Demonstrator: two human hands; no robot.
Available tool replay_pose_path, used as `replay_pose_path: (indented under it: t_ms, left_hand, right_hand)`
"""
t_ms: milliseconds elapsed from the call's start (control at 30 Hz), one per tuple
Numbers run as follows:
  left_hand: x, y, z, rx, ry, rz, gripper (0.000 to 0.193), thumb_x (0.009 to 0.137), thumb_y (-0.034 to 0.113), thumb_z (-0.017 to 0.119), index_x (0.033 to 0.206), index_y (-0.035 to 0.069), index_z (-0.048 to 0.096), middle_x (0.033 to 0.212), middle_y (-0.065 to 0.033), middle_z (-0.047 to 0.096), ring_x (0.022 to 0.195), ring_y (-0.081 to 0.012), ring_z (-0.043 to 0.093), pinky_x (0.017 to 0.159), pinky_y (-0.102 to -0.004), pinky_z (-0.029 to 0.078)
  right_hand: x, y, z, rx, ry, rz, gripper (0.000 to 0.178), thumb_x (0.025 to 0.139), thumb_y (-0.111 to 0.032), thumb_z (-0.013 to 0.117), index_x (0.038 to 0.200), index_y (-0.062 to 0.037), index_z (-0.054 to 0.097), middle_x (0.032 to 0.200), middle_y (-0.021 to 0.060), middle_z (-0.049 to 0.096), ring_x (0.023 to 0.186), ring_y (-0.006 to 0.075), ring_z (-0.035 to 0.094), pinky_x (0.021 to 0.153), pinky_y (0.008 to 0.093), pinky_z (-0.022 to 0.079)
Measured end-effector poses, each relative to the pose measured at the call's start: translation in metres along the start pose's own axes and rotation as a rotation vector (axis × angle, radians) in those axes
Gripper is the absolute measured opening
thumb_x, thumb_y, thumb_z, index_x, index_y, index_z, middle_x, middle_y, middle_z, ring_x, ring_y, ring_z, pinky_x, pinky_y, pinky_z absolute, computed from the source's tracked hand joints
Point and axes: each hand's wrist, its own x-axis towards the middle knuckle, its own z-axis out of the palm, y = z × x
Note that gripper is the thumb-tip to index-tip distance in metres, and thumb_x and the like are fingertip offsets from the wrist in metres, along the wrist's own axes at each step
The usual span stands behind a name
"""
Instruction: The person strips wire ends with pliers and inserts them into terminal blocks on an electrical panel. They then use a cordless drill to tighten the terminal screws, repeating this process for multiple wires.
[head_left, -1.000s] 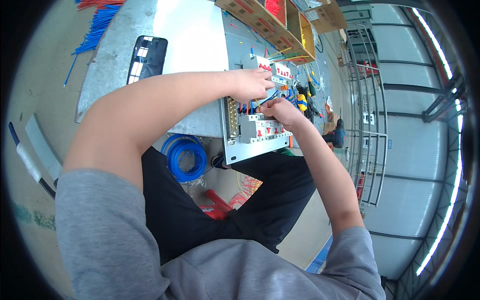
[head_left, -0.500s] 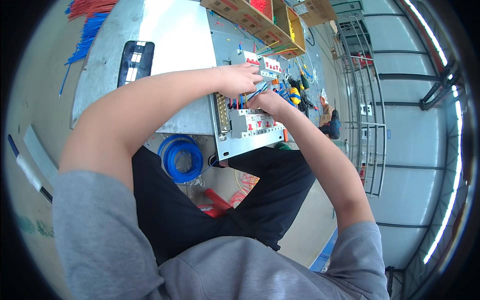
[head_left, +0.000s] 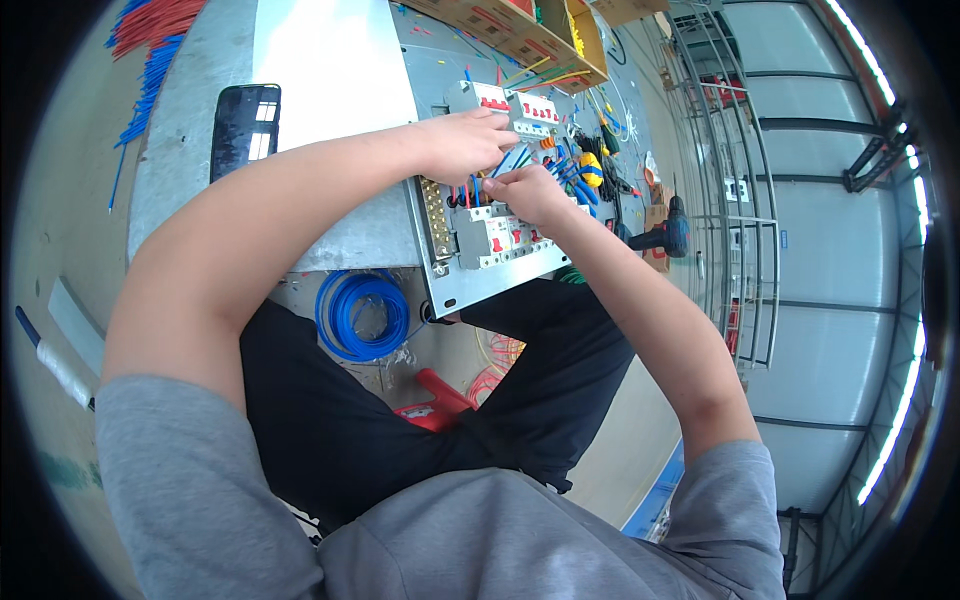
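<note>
A flat, silver-grey metal mounting plate lies at the near edge of the grey metal bench, its slotted near-left corner jutting out above the person's lap. Its left edge runs away from the person, leaning slightly left, and a brass terminal bar with a row of screws lies along that edge. The near row of white circuit breakers with red levers has its long axis running left to right, rising a little toward the right; the right hand and forearm cover part of it. That hand's thumb and forefinger come together beside thin red and blue wires, though whether they grip one cannot be told. The left hand reaches rightward with bent fingers, just nearer than the far white breakers; its fingertips are too small to show any hold. The left forearm hides the lower end of the black rectangular phone, and the top edge cuts off the brown cardboard box.
</note>
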Motion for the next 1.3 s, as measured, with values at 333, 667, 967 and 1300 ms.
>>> replay_pose_path:
  t_ms: [333,667,967,1300]
  left_hand:
    - [-0.001,-0.007,0.001,-0.097,0.075,0.023,0.011,0.081,0.007,0.075,0.091,0.007,0.079,0.115,-0.0068,0.065,0.122,-0.0278,0.057,0.115,-0.0415,0.044]
    - [-0.003,-0.008,0.007,-0.077,0.120,0.019,0.012,0.085,0.015,0.074,0.088,0.004,0.077,0.112,-0.0070,0.064,0.119,-0.0266,0.058,0.112,-0.0401,0.045]
    - [-0.006,-0.005,0.002,0.064,0.130,0.021,0.013,0.082,0.010,0.074,0.093,0.004,0.080,0.117,-0.0054,0.066,0.122,-0.0262,0.058,0.119,-0.0408,0.042]
    - [0.000,0.000,-0.001,0.001,0.105,0.000,0.010,0.083,0.010,0.074,0.092,0.009,0.079,0.114,-0.0033,0.065,0.123,-0.0246,0.057,0.113,-0.0396,0.043]
  right_hand:
    - [0.004,-0.009,-0.011,-0.082,-0.091,0.021,0.045,0.099,-0.047,0.079,0.106,-0.0037,0.086,0.106,0.0131,0.082,0.096,0.0227,0.077,0.087,0.0399,0.059]
    - [-0.006,-0.035,-0.017,0.109,-0.151,0.199,0.049,0.099,-0.054,0.080,0.093,-0.0052,0.085,0.091,0.0059,0.078,0.074,0.0175,0.067,0.066,0.0399,0.051]
    - [0.010,-0.033,-0.013,-0.175,-0.166,0.097,0.058,0.103,-0.064,0.070,0.097,-0.0089,0.087,0.095,0.0083,0.075,0.076,0.0208,0.057,0.069,0.0424,0.047]
    - [0.027,-0.021,-0.017,-0.131,-0.278,0.180,0.053,0.105,-0.066,0.065,0.118,-0.0196,0.086,0.132,0.0084,0.076,0.124,0.0266,0.064,0.094,0.0486,0.052]
